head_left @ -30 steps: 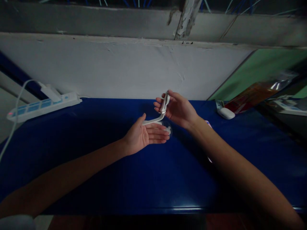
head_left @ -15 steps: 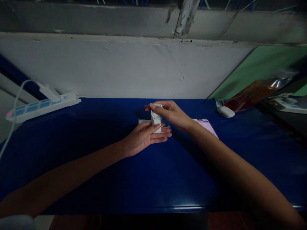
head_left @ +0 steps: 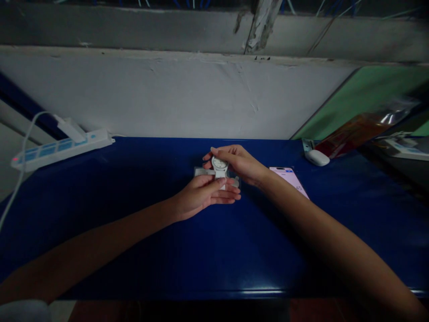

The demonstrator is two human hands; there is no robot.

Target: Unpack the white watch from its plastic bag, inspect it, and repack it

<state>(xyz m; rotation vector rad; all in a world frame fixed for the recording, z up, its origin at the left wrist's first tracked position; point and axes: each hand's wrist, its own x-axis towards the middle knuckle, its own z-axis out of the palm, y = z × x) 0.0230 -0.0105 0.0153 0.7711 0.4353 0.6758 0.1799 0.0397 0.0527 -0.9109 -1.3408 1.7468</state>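
Observation:
A white wristwatch (head_left: 220, 164) with a round dial is held between my two hands over the middle of the blue table. The lower strap lies across the fingers of my left hand (head_left: 201, 196), pinned there by the thumb. At the upper end, my right hand (head_left: 239, 162) grips the watch by its case, thumb near the dial and fingers behind. Under and behind the hands rests a clear, flat packet or case (head_left: 200, 171), mostly covered, so its kind is unclear.
Right of my hands lies a phone (head_left: 291, 179) with a lit screen, partly behind my forearm. A white rounded case (head_left: 317, 157) and a reddish plastic bag (head_left: 351, 134) sit at the back right. A power strip (head_left: 63, 150) with a plugged-in charger stands at the back left.
The watch has tilted and come slightly lower, so that its dial now faces me more fully. Both hands keep their hold on it.

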